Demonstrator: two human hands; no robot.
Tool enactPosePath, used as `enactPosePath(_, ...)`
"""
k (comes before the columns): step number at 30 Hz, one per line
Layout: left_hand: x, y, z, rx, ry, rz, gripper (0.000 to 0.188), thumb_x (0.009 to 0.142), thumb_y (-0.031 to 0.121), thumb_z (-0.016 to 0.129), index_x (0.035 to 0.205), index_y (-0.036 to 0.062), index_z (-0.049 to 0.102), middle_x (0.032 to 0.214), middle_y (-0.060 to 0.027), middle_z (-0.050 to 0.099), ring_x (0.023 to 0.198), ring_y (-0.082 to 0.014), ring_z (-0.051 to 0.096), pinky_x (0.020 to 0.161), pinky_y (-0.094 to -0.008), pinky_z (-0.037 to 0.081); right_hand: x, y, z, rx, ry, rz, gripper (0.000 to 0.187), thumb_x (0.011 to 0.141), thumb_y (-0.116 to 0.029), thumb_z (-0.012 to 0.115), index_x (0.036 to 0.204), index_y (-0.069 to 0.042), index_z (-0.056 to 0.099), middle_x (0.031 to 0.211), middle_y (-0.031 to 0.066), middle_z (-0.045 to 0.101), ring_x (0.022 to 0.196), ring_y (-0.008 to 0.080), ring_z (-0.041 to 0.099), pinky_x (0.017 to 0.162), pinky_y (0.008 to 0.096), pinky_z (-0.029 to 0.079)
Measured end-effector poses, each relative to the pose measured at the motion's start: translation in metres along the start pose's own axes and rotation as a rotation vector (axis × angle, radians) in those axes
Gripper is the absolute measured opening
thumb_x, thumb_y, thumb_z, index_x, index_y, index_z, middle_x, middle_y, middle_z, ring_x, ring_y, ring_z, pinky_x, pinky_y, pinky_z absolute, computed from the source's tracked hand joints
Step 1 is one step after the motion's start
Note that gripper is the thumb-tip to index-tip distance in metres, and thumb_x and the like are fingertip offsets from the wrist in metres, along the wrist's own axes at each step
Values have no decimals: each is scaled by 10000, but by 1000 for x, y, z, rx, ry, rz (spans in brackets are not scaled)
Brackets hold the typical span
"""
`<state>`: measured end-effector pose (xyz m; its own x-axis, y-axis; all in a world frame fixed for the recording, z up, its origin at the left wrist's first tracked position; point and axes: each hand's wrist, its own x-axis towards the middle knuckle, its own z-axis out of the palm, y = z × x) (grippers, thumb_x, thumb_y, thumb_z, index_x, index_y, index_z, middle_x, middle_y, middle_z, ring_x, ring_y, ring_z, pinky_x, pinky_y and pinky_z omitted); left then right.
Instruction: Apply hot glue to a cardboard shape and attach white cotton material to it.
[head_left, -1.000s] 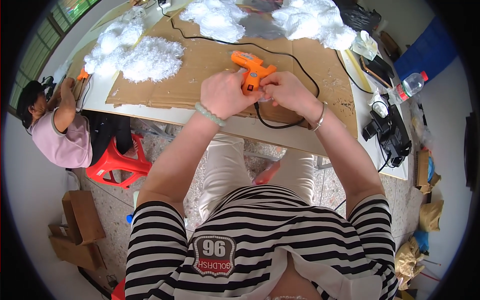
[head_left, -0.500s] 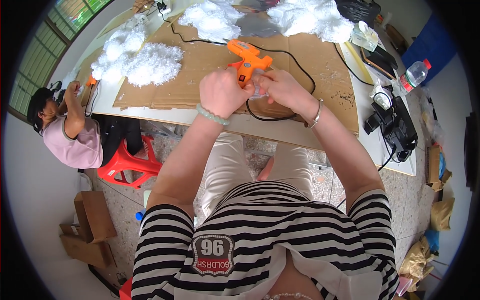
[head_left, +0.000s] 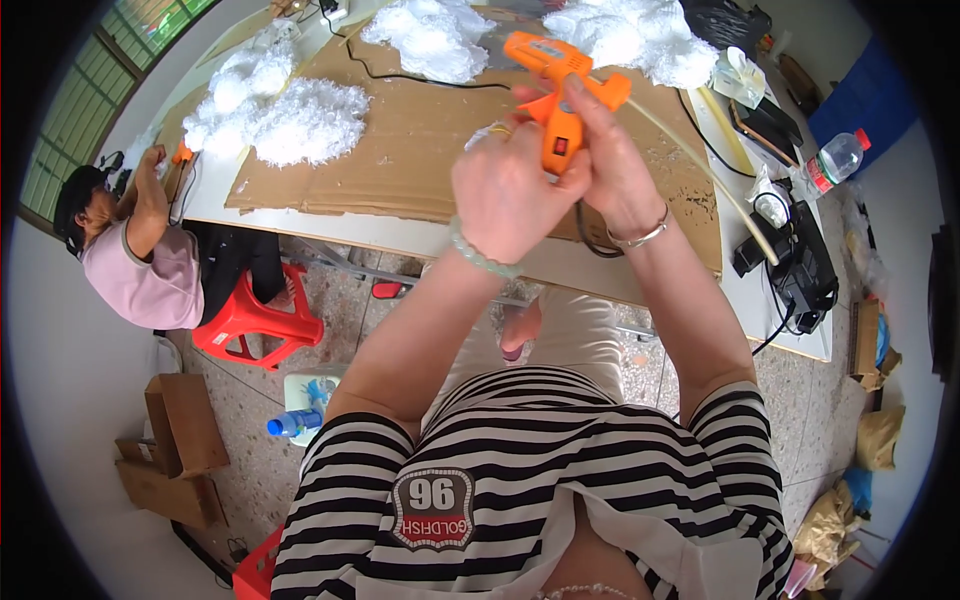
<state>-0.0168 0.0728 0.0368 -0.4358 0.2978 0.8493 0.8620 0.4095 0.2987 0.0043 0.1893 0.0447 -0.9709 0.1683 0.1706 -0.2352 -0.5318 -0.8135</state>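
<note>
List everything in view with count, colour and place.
Table: one, white, in front
Glue gun: one, orange, upper middle
Glue stick: one, cream, behind gun
Fluffy clumps: several, white, on table
Cardboard sheet: one, brown, on table
Red-capped bottle: one, clear, table's right
Blue bottle: one, blue, lower left
Co-worker: one, pink top, left
Stool: one, red, under co-worker
Boxes: at least two, brown, left floor
Bag: one, black, top right
Shirt: one, striped black and white, worn
Left hand: one, bare, by gun handle
Right hand: one, bare, holding gun

one held orange glue gun [head_left: 562, 125], one long glue stick [head_left: 692, 152], two bracelets [head_left: 480, 261], one red-capped bottle [head_left: 838, 161]
</note>
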Motion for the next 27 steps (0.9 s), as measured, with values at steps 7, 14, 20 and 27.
enactPosePath(7,-30,-3,-20,-211,-151,106,367,718,267,702,937,-14,612,730,-126,595,621,-273,591,532,-350,477,-19,-44,-9,-104,28,15,445,918,-354,470,1160,16,517,1039,166,610,885,239,622,768,348,526)
enactPosePath(14,-31,-65,-43,-220,-346,174,243,698,119,706,889,-8,628,852,-135,631,795,-304,604,706,-364,492,-35,-76,-41,-527,34,218,525,914,-457,427,1091,21,555,935,145,629,816,206,631,704,313,526)
enactPosePath(20,-8,-90,-31,-226,-412,215,172,691,67,676,847,11,631,846,-114,632,844,-325,586,792,-387,473,-40,-69,-32,-744,48,381,486,907,-464,448,937,2,584,847,115,630,759,196,629,673,294,514)
enactPosePath(27,-8,-87,-24,-184,-491,296,174,701,59,660,868,22,628,907,-95,629,907,-317,577,841,-401,456,-31,-57,-34,-822,28,367,435,918,-418,453,964,-2,574,848,104,631,743,181,618,626,280,496)
